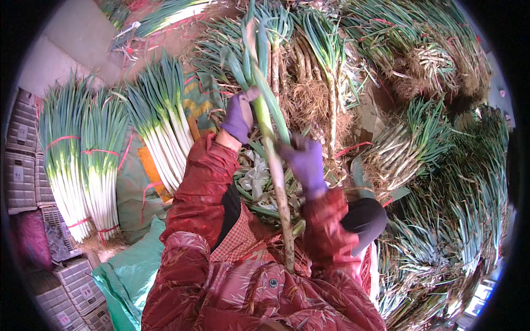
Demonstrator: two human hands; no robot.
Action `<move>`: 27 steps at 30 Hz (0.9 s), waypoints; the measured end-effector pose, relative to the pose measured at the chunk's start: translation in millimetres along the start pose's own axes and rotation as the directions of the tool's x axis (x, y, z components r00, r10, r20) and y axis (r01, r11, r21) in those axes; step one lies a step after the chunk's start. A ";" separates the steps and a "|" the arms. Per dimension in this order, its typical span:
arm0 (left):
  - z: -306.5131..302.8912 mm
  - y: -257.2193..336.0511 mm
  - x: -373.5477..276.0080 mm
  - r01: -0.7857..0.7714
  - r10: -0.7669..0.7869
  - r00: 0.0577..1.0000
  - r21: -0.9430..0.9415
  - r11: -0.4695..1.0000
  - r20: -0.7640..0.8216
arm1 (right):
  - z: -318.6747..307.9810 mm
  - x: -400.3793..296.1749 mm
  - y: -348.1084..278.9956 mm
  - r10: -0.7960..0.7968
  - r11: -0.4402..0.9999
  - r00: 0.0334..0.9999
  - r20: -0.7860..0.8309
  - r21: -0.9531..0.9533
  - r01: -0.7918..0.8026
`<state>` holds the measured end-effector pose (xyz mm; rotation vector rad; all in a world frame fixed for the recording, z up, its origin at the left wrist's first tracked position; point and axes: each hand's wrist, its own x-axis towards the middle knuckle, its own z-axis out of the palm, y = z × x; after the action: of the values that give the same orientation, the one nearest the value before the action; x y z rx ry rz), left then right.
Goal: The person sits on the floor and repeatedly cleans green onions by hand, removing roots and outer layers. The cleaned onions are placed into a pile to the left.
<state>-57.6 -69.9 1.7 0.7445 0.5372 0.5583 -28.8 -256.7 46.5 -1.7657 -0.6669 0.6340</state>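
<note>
A long Welsh onion stalk [274, 165] slants down in front of me, leaves at the top and the soil-stained lower end by my lap. My left hand [242, 113], in a purple glove, grips it just below where the leaves fork. An outer green leaf [273, 103] stands away from the stalk on the right. Its lower end meets the fingers of my right hand [305, 161], also gloved in purple and slightly blurred, closed on it beside the stalk. Peeled leaves and pale skins [254, 176] lie beneath both hands.
Cleaned white-stemmed onions [165, 140] lie at left, beside bundles tied with red string [83, 165]. Unpeeled onions with roots [308, 99] lie ahead; more heaps [451, 186] fill the right. Plastic crates [78, 281] and a green sack [132, 269] are at lower left.
</note>
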 end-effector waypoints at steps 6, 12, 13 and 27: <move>-2.5 29.6 -10.3 0.213 -0.228 0.974 0.434 0.875 -0.020 | -54.6 -164.3 125.8 0.248 0.777 0.951 0.186 -0.624 -0.081; 14.9 27.0 -24.7 0.169 -0.167 0.985 0.304 0.938 -0.032 | -17.7 -102.9 51.4 0.147 0.812 0.981 0.127 0.551 -0.193; 18.9 24.7 -29.3 0.139 -0.116 0.990 0.402 0.905 -0.082 | -10.4 -105.3 49.3 0.247 0.773 0.949 0.195 0.550 -0.314; 7.5 -92.6 -214.7 0.465 -0.663 0.724 0.576 0.672 0.190 | -35.9 -26.7 55.8 -0.021 1.000 0.990 -0.137 -0.012 0.019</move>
<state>-183.5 -266.7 -8.8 1.0799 0.5119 -0.3586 -15.1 -313.2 4.9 -1.7924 -0.5930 0.4910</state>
